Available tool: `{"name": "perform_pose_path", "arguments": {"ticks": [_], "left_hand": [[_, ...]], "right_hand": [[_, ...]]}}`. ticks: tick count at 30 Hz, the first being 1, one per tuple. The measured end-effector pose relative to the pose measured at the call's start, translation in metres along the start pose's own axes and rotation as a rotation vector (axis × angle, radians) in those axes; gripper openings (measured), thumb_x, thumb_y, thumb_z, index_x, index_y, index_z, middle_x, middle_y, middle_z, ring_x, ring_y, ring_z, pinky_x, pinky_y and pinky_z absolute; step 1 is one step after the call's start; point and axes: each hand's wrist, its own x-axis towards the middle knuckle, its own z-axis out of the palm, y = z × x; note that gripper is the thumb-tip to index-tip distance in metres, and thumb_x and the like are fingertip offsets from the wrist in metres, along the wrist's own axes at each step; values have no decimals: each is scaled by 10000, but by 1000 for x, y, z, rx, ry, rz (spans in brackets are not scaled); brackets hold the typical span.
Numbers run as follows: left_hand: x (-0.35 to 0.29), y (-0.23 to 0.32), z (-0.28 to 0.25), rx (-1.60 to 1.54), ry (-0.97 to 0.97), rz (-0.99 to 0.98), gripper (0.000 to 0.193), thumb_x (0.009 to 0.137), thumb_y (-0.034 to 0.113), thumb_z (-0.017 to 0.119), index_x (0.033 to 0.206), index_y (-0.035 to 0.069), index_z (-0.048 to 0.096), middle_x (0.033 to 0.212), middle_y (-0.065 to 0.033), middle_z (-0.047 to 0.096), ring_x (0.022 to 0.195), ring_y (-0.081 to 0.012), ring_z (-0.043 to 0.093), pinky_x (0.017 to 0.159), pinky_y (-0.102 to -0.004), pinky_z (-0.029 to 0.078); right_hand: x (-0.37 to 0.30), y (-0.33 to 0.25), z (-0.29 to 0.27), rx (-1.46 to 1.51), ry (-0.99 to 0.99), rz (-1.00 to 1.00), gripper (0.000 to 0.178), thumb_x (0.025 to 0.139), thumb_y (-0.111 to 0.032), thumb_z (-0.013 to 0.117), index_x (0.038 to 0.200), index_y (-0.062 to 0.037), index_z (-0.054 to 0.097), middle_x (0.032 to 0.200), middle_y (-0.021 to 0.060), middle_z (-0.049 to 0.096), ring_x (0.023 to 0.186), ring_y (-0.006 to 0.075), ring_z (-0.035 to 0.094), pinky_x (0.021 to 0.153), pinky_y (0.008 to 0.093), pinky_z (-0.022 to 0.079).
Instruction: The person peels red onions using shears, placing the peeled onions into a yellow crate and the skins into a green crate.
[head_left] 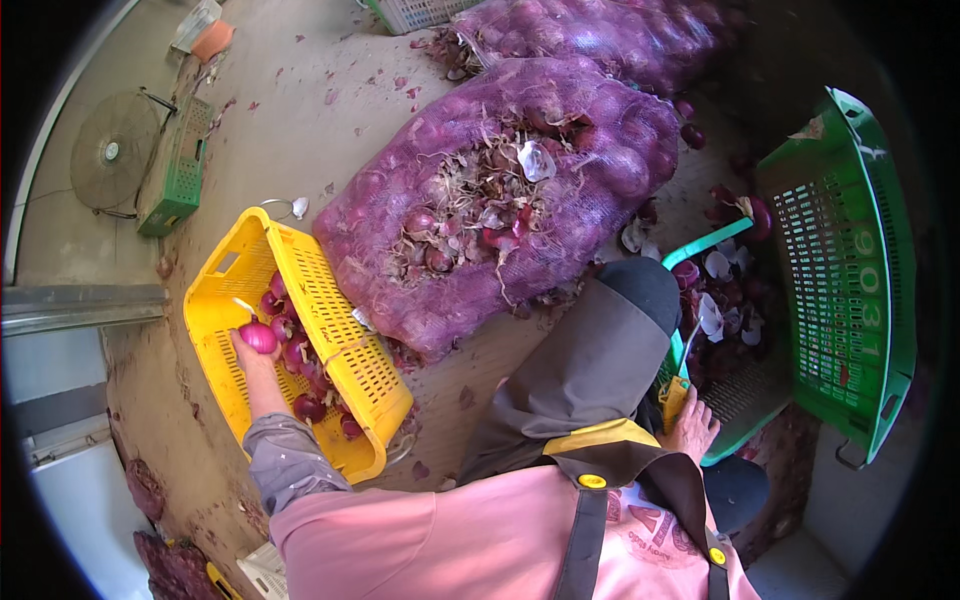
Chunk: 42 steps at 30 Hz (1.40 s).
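Note:
A peeled, bright purple-red onion sits in the fingers of my left hand, which is closed around it. That hand reaches into the yellow crate, over several other red onions lying along its right side. My right hand rests by my knee and grips the yellow handle of a knife. A thin, pale blade seems to point up from the handle, though it is hard to make out against the green crate behind it.
A purple mesh sack of onions topped with dry skins lies ahead; another sack is behind it. Right of my knee, a green crate holds onions and peelings; a taller green crate leans beside it. A fan stands far left.

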Motion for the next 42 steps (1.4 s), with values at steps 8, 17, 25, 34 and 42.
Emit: {"name": "perform_pose_path", "arguments": {"ticks": [8,17,25,34,42], "left_hand": [[-9,-47,43,1030,399,780,489,745,256,641,1089,-64,508,1098,-227,514,1036,-361,462,912,-381,358],[-179,-192,311,966,-996,966,225,780,99,546,987,76,632,906,-130,642,857,-237,617,793,-304,455],[-203,-311,424,1586,-1036,799,763,622,200,708,1288,229,336,1239,-221,368,1139,-363,425,946,-402,378],[-167,-302,383,597,-1007,16,693,662,328,733,1221,79,408,1100,-108,540,961,-261,550,818,-376,458],[-300,-259,376,-235,-1336,-647,717,680,594,602,1221,159,421,1229,-94,419,1097,-308,412,871,-539,362]], "right_hand": [[-5,36,-12,252,20,249,798,583,-131,638,1270,45,274,1131,211,468,1075,330,444,931,460,312],[-18,18,-15,25,-204,224,800,563,-208,666,1254,13,330,1075,170,464,1017,316,449,880,447,331],[-23,10,0,63,-164,265,934,561,-180,688,1332,25,202,948,139,477,951,292,461,853,442,306],[-26,18,13,340,-43,294,728,586,-127,655,1208,34,312,971,169,491,964,317,478,875,455,297],[-42,26,14,174,55,231,700,678,-270,680,1232,8,354,1012,208,498,983,342,483,862,471,329]]}}
